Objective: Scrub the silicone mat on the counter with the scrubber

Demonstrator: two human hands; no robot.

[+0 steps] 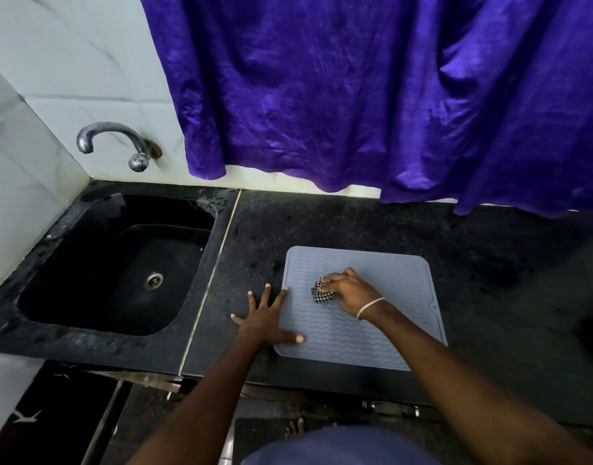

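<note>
1. Head view: the grey silicone mat (372, 330) lies flat on the black counter (355, 223), right of the sink (70, 280).
2. The right hand (347, 290) grips the checkered scrubber (320, 294) on the mat's far-left part; unscrubbed mat extends right and nearer.
3. The left hand (266, 318), fingers spread, pins the mat's left edge.

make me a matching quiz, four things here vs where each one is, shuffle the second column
1. grey ribbed silicone mat
2. black-and-white checked scrubber
3. curved chrome tap
4. purple curtain

a. on the tiled wall above the black sink
b. under the right hand
c. hanging behind the counter
d. flat on the dark counter, left hand on its edge

Pairs: 1-d, 2-b, 3-a, 4-c
</note>
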